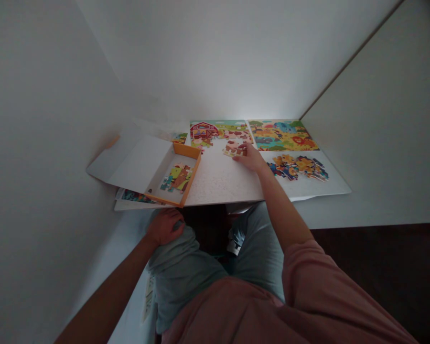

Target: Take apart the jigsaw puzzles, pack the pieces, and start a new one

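Note:
My right hand (250,156) reaches forward over a white puzzle board (218,179); its fingers press on a red-and-white puzzle piece (233,148) just below a partly built farm picture with a red barn (215,130). Whether it grips the piece or only pushes it I cannot tell. My left hand (165,225) rests on my left knee, fingers curled over the grey trouser cloth, away from the board. An orange-rimmed box tray (191,152) holding a few colourful pieces (177,177) sits left of the board.
A finished jungle-animal puzzle (283,134) lies at the far right, with a heap of loose pieces (298,167) on a white board below it. White walls close in on the left and back, a pale panel on the right. The box lid (129,160) lies open at left.

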Demonstrator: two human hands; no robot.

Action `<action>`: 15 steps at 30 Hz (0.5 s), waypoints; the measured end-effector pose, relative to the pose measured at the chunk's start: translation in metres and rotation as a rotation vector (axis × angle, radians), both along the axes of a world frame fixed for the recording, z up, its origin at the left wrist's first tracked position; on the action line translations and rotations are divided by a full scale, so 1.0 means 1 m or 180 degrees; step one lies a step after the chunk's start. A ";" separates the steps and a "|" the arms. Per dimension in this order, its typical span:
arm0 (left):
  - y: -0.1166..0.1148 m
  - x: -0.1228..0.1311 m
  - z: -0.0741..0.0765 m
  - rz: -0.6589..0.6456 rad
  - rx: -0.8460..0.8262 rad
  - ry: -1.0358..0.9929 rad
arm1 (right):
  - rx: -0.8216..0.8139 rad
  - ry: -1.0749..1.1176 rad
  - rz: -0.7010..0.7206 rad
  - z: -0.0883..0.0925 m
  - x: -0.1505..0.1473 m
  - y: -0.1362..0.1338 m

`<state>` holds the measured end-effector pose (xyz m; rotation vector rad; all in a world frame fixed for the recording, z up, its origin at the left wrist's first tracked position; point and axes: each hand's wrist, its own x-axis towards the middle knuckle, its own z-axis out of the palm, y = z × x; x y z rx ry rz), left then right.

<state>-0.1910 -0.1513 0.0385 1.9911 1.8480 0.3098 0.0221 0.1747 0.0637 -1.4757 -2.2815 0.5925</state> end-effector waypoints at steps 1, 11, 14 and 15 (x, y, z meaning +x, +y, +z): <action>0.000 0.000 0.001 0.0007 0.0002 -0.0016 | -0.0058 0.0169 0.0132 0.001 -0.001 0.000; 0.001 0.002 0.000 -0.0057 -0.0009 0.0070 | -0.0879 0.1932 0.2003 0.031 -0.083 -0.051; 0.000 0.003 0.002 -0.0043 -0.0028 0.0044 | -0.0658 0.1984 0.2413 0.038 -0.102 -0.063; 0.000 0.003 0.004 -0.0021 -0.0033 0.0027 | -0.0484 0.1931 0.2305 0.038 -0.102 -0.061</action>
